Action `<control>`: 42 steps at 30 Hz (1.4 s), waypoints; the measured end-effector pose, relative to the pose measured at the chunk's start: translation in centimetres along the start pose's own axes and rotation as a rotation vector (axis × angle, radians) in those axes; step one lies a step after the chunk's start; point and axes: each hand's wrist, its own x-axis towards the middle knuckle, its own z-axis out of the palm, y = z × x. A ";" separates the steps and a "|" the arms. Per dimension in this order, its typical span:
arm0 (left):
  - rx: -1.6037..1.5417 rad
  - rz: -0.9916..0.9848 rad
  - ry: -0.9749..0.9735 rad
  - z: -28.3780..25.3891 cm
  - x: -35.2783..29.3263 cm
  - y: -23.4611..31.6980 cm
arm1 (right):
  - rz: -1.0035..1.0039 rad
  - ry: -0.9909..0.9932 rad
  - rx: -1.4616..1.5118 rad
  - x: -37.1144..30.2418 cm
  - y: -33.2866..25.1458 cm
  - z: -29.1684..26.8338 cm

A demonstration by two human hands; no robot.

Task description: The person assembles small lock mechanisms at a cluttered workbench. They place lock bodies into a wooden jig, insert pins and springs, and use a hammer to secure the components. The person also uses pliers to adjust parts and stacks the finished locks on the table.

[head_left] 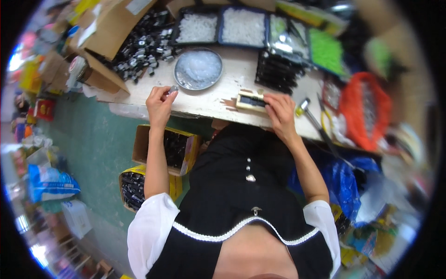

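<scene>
My left hand (160, 106) is raised at the table's front edge, thumb and fingers pinched on a small greyish, shiny piece (173, 89) whose kind I cannot make out. Just beyond it stands a round metal bowl (178, 79) of small translucent pieces. My right hand (281, 114) has its fingers closed over the right end of a cream rectangular holder (239, 103) lying on the table. A dark, flat part (252, 101) sits in the holder's recess. The fingers cover the holder's right end, so what they press there is partly hidden.
Black and silver parts (144, 44) lie heaped at the back left. Trays of white pieces (244, 27) and green pieces (326, 50) line the back. Dark parts are stacked (277, 72) before them. A hammer (316, 122) and red bag (346, 111) lie right.
</scene>
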 end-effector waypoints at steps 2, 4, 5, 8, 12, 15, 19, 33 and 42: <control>-0.087 0.108 -0.127 1.5 -0.6 3.0 | 0.036 0.011 -0.003 -0.4 0.1 -0.3; -0.152 0.205 -0.289 3.8 -0.9 5.9 | 0.041 0.025 0.010 -0.4 0.2 -0.2; -0.178 0.226 -0.367 5.3 -1.1 7.0 | 0.031 0.028 -0.001 -0.5 0.1 -0.2; -0.183 0.368 -0.576 8.8 -1.0 8.6 | 0.005 0.045 -0.029 -0.6 0.1 -0.4; -0.033 0.595 -0.683 11.5 0.0 9.0 | 0.036 0.050 -0.047 -1.4 0.5 -0.8; 0.094 0.674 -0.715 12.5 0.4 9.1 | 0.051 0.035 -0.051 -1.8 0.6 -0.7; 0.093 0.537 -0.807 12.6 0.7 9.6 | 0.029 0.028 -0.056 -1.7 0.5 -0.3; 0.050 0.511 -0.712 11.8 -0.1 8.8 | 0.008 0.036 -0.079 -2.0 1.0 0.2; -0.670 -0.371 -0.698 12.5 -1.4 6.4 | 0.011 0.051 -0.076 -2.1 1.1 0.6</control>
